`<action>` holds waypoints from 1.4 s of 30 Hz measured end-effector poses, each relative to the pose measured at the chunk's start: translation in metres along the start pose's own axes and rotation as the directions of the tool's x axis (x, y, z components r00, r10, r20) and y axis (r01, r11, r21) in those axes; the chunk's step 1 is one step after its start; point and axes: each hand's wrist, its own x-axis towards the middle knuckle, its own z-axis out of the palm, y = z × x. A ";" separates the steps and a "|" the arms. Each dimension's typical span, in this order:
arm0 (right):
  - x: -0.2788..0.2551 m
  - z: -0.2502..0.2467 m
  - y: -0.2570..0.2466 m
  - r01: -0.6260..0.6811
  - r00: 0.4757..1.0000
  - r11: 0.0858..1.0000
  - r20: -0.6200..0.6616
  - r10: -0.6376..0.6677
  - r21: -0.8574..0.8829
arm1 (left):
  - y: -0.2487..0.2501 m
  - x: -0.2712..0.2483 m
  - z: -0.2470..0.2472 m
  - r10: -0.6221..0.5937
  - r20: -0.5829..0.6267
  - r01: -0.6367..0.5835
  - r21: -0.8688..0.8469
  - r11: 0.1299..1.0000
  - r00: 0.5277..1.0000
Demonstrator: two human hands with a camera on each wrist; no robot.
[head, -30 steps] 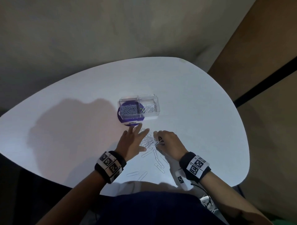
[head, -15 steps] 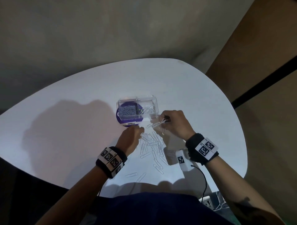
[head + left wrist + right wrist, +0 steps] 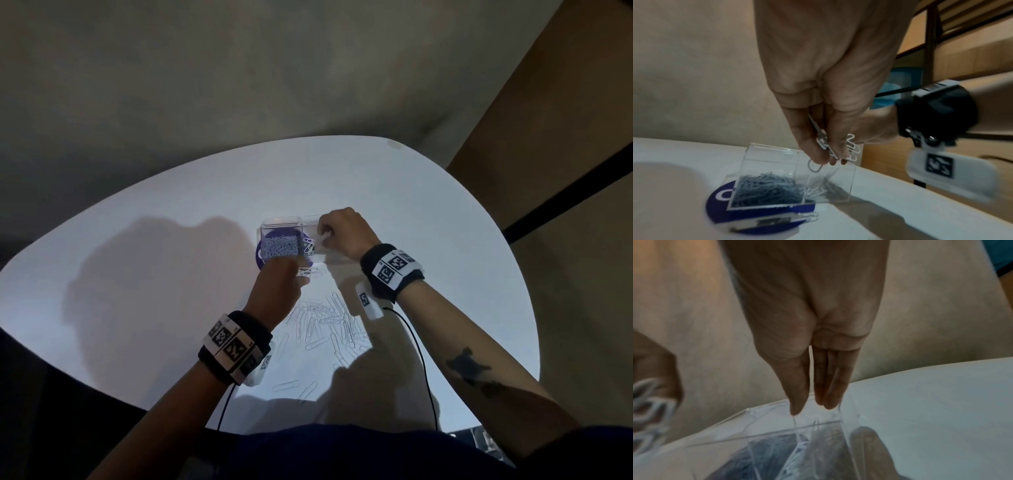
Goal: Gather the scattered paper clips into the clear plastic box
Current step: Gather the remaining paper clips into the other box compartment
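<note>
The clear plastic box [image 3: 279, 222] stands mid-table with two compartments: bluish clips fill the left one, a few white clips [image 3: 309, 247] lie in the right one. My right hand [image 3: 322, 236] hovers over the right compartment; in the right wrist view its fingers [image 3: 828, 395] point straight down above the box [image 3: 777, 423] and hold nothing. Just in front of the box [image 3: 772, 155], my left hand [image 3: 301, 274] pinches a bunch of white paper clips [image 3: 851, 147]. Several scattered paper clips [image 3: 325, 322] lie between my forearms.
A purple round disc [image 3: 262, 262] lies under the box's left half. Two stray clips [image 3: 294, 385] sit near the table's [image 3: 137, 308] front edge. Cables hang from both wristbands. A wall is beyond the far edge, a brown panel at the right.
My right hand carried clips from the pile up to the box's right compartment and now holds none. My left hand took a bunch of clips and lifted it toward the box.
</note>
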 end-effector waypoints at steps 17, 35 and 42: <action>-0.124 0.011 0.038 -0.157 0.910 0.921 -0.309 0.275 0.357 | 0.025 0.099 0.023 -0.068 0.199 0.024 0.218 0.976 0.978; -0.188 0.091 0.031 0.018 0.955 0.998 0.296 0.001 -0.063 | -0.082 -0.118 0.012 0.204 0.483 -0.376 0.290 0.880 0.851; -0.158 0.102 0.003 0.093 0.981 0.992 0.179 -0.077 -0.083 | -0.087 -0.104 0.015 0.187 0.447 -0.340 0.291 0.894 0.875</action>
